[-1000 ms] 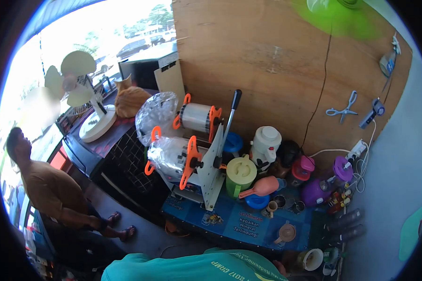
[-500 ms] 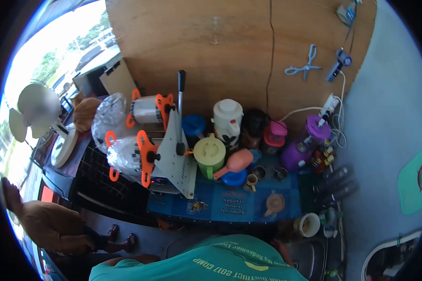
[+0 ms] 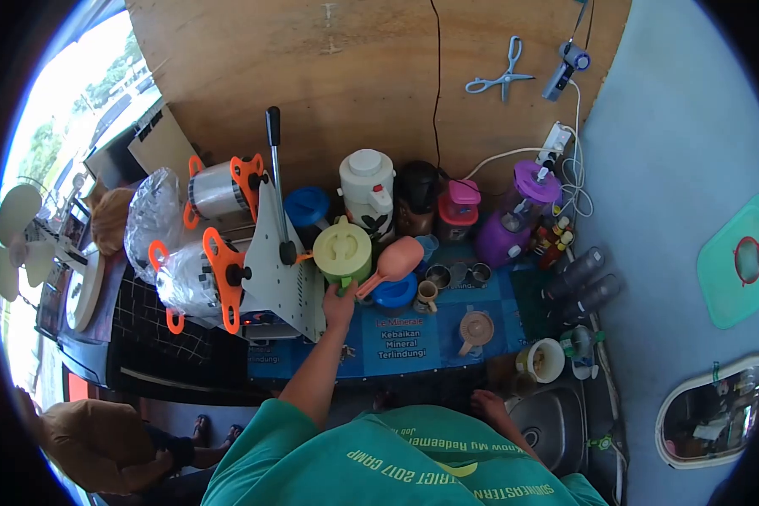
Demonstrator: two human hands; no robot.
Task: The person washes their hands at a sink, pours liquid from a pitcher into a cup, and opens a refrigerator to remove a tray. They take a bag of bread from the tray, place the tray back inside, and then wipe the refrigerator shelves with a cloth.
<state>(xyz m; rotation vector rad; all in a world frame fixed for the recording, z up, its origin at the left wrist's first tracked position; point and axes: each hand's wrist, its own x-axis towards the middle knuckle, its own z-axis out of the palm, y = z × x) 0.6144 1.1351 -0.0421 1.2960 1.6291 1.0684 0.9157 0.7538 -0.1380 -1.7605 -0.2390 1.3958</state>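
My left hand is stretched forward over the counter, its fingers closed at the green handle of a lidded yellow-green pitcher. The pitcher stands upright beside the sealing machine. Just right of that hand, a pink scoop lies across a blue-lidded container. Low by the counter's front edge, left of the sink, is my right hand; its fingers look loosely apart and nothing shows in them. A beige strainer-like cup with a handle sits on the blue mat beyond it.
The cup sealing machine with its lever stands left. A white thermos, pink-lidded container and purple blender line the back. Right are dark bottles, a white tub and sink. Another person is at lower left.
My left arm has come into view and reached forward to the pitcher's handle. My right hand shows more. The view has shifted, so the counter things sit further left and higher.
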